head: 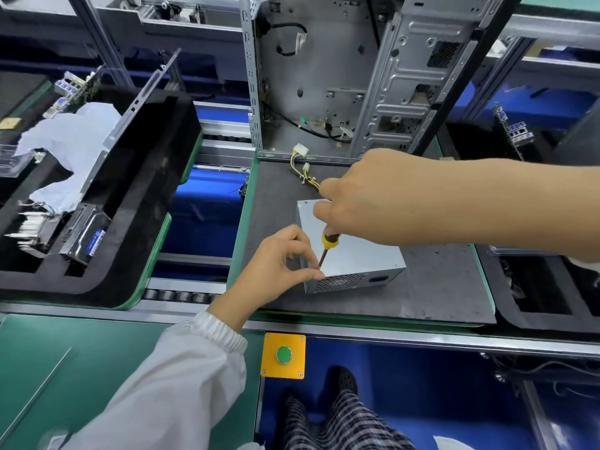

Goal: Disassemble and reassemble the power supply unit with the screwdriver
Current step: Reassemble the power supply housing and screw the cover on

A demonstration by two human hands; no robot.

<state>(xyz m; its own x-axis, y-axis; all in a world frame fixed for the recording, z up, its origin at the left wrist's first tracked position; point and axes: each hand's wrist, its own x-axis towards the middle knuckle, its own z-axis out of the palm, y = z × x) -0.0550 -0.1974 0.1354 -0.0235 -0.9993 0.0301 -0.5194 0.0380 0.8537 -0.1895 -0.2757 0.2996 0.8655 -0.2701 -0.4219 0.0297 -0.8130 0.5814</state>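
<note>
A grey metal power supply unit (pixel 360 258) lies on a dark mat (pixel 431 287), its vented face toward me and its yellow cables (pixel 303 172) trailing to the far side. My right hand (pixel 373 203) grips the yellow-and-black handle of a screwdriver (pixel 328 245) from above, and the shaft slants down to the unit's near left top corner. My left hand (pixel 276 271) pinches the lower shaft near its tip with thumb and fingers, right at that corner. The tip itself is hidden by my fingers.
An open computer case (pixel 341 76) stands upright just behind the mat. A black foam tray (pixel 130 222) with a hard drive, heatsink and white cloth sits to the left. Another black tray (pixel 535 287) is at the right. A yellow box with a green button (pixel 283 355) is on the near rail.
</note>
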